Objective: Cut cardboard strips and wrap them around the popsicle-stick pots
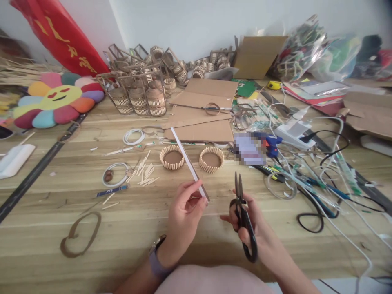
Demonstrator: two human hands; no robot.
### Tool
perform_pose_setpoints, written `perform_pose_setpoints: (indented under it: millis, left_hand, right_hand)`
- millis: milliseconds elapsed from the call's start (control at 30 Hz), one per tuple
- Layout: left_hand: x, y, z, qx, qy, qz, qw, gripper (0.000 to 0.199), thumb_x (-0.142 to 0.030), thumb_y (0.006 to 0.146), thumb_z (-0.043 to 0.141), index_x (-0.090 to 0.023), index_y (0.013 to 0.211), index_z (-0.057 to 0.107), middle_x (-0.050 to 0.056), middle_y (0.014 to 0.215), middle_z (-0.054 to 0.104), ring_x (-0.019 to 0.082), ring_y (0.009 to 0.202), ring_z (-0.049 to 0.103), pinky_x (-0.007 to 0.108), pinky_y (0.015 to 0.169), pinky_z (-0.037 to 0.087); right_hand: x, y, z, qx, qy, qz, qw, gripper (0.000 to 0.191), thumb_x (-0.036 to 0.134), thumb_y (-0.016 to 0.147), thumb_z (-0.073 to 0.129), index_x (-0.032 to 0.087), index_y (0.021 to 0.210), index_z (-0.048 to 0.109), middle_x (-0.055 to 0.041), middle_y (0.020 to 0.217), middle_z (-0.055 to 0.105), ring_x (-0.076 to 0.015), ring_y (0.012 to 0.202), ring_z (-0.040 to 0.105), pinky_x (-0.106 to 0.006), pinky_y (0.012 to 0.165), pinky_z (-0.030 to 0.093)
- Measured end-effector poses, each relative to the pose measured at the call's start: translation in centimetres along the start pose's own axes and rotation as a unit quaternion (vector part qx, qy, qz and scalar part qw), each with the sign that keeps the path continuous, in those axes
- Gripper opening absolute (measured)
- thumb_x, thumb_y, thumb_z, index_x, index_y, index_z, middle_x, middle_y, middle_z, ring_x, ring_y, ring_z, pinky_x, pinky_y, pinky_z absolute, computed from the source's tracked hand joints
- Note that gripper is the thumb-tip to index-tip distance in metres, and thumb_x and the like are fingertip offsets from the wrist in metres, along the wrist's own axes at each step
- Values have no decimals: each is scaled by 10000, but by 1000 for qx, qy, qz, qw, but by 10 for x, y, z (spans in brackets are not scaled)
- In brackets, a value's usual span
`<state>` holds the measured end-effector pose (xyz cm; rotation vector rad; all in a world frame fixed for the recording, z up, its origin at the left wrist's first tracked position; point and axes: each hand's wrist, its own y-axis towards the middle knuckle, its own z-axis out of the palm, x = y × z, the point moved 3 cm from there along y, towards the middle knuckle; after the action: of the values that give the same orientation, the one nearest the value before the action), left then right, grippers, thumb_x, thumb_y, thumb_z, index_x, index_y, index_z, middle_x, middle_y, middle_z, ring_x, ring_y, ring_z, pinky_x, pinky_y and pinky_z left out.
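My left hand (187, 210) pinches the lower end of a narrow strip (185, 154), white on one face and brown along its edge. The strip slants up and away to the left, passing over the gap between two small round stick-walled baskets. One basket (172, 158) lies left of it and the other basket (211, 160) right of it. In my right hand (252, 218) is a pair of black-handled scissors (241, 208), blades pointing up and slightly parted. The blades are apart from the strip.
Loose short sticks (147, 173) and a white coil (115, 174) lie at left, near a brown ribbon loop (81, 234). Cardboard sheets (202, 118) lie behind the baskets. At right are a blue glue gun (271, 143), tangled cables and a power strip (295, 132). Finished-looking basket racks (137, 94) stand further back.
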<state>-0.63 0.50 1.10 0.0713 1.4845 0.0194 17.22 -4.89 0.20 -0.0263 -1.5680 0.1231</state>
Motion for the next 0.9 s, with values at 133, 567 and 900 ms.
perform_pose_setpoints:
  millis: [133,567,900]
  left_hand:
    - [-5,2,-6,-26,13,30,999,306,-254,864,681,-244,1169,706,58,1128,632,107,774,646,225,681,583]
    - [-5,1,-5,-35,39,23,998,353,-196,853,655,-258,1198,693,56,1144,620,105,754,640,227,652,585]
    - [-1,1,-6,-32,58,29,997,357,-190,861,638,-244,1211,683,62,1149,614,109,784,650,219,671,586]
  right_hand:
    - [4,2,15,83,-58,-20,995,758,807,844,412,281,1390,390,-17,894,512,-181,777,512,-361,774,491]
    - [13,14,39,156,-59,57,984,649,809,841,424,217,1100,482,13,774,458,-142,660,393,-280,609,367]
    - [9,15,36,146,-79,76,983,662,834,819,423,213,1037,498,13,757,472,-144,648,413,-276,599,369]
